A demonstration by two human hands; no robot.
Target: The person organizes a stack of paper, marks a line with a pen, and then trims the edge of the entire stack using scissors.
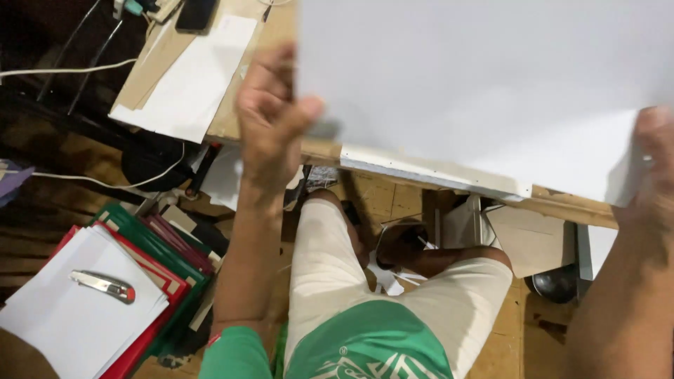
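White sheet (484,77) held up in front of the camera, filling the upper right of the view; its top and right edges run out of frame. Lower edge slants down to the right, above a wooden board (569,205) with a pale strip along it. Left edge sits over the tan desk (274,31). Open room below the sheet: the person's legs in cream shorts (400,295) and scraps on the floor. Left hand (270,116) raised, wrist bent, thumb and fingers pinching the sheet's left edge. Right hand (653,161) blurred, closed on the lower right corner. At lower left, 1 utility knife (103,286) lies on a paper stack (70,316) over red and green folders (165,256), well apart from both hands.
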